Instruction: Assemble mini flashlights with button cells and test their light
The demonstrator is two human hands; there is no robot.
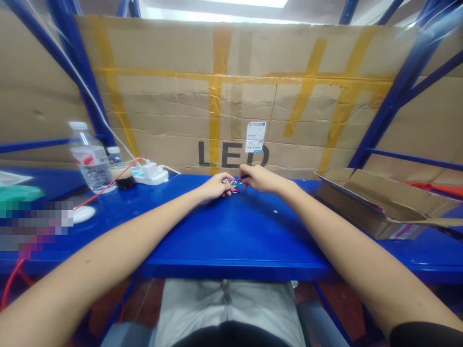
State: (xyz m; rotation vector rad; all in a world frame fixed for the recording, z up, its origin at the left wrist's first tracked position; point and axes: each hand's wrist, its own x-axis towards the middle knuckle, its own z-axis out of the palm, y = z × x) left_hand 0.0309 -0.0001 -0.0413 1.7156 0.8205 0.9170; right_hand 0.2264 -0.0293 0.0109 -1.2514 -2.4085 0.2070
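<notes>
Near the far edge of the blue table (231,241), my left hand (216,186) is closed on a small shiny purple-and-green packet (235,189). Its fingers press the piece at its left side, and they cover part of it. Just to the right, my right hand (261,178) is bent at the wrist with its fingertips pinched together beside the packet. Whether those fingertips touch it or hold something tiny, I cannot make out. A small whitish bit (275,211) lies on the table below my right hand.
An open cardboard box (365,205) stands at the right. On the left are a water bottle (90,159), a smaller bottle of dark liquid (123,176), a white power strip (152,174) and a red cable (104,189). A big cardboard sheet (173,111) rises behind the table.
</notes>
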